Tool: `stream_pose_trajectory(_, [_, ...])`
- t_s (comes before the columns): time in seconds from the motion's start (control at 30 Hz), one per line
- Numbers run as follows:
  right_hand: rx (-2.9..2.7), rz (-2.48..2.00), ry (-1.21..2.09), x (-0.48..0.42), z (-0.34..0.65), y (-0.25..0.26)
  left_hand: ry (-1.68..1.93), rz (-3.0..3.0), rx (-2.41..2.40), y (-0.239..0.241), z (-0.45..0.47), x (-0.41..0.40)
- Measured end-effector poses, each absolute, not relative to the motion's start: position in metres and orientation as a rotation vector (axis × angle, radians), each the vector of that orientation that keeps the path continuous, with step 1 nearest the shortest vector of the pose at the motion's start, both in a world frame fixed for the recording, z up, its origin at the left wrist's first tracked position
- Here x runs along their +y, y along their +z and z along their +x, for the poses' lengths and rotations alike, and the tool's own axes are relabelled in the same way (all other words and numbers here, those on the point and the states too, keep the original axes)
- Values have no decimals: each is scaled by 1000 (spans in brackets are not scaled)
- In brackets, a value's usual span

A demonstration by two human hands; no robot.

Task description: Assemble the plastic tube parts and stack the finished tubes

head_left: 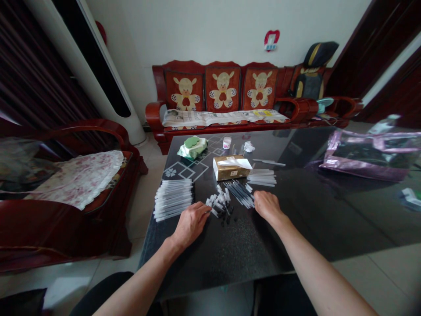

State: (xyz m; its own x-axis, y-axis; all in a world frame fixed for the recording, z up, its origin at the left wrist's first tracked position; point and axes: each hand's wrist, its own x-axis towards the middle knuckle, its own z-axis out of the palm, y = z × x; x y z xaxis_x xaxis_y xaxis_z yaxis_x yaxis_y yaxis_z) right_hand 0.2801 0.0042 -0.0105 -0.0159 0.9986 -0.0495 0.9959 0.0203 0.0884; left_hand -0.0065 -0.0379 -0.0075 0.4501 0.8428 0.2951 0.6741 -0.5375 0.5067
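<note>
My left hand (193,223) is closed in a pinch at the left edge of a loose pile of small white pen caps (219,199); what its fingertips hold is too small to make out. Small black plugs (227,216) lie at the near side of that pile. Further right, my right hand (267,205) is closed at the near right end of a bundle of thin dark pen refills (239,193), its fingertips on a refill end. Many white pen barrels (173,199) lie side by side left of my left hand. More translucent barrels (262,177) lie beyond my right hand.
A gold tissue box (232,168) stands behind the refills. Farther back on the dark table (226,259) are a green wipes pack (193,148), a small white tub (226,142) and crumpled tissue (249,146). A pink-edged plastic bag (366,171) lies at right.
</note>
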Motion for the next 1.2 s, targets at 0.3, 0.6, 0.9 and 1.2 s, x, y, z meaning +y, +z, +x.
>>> stream_pose_trajectory(0.3, [2181, 2236, 5, 5, 284, -6, 846, 2282, 1295, -6, -9, -35])
stream_pose_trajectory(0.6, [2632, 2059, -1205, -11, 255, -3, 935, 1815, 1289, -7, -7, -29])
stream_pose_trajectory(0.9, [2596, 1624, -1763, -29, 216, -2, 930, 1214, 961, -8, 2, -31])
stream_pose_trajectory(1.2, [2542, 2731, -313, 50, 323, -5, 998, 1199, 1025, -11, -3, -27])
